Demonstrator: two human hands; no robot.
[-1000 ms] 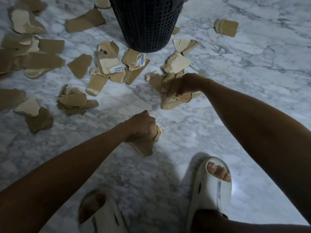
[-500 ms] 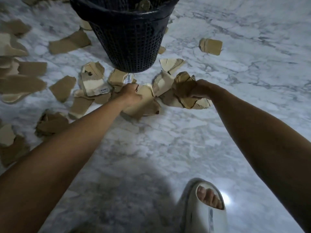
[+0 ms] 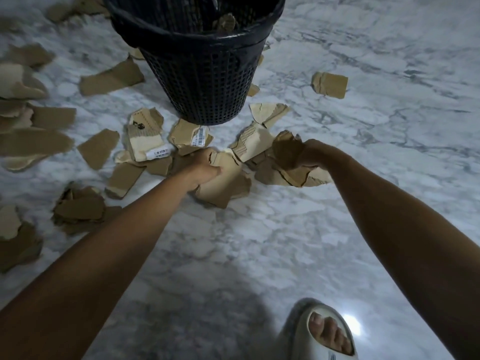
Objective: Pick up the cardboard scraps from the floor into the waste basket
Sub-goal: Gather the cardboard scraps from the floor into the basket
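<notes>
The left hand (image 3: 205, 166) has its fingers curled tight around a bunch of cardboard scraps (image 3: 223, 185), and the bunch hangs down below the fist. The right hand (image 3: 302, 155) is closed around another bunch of brown pieces (image 3: 293, 175), just beside the first. Both hands are low over the marble floor (image 3: 259, 242), near the foot of the black waste basket (image 3: 200, 79). Some cardboard already lies inside the basket. Many more scraps lie on the floor, most of them toward its left edge, and one piece (image 3: 330, 84) lies alone to the right of the basket. A foot in a pale slipper (image 3: 324, 333) stands at the bottom edge.
</notes>
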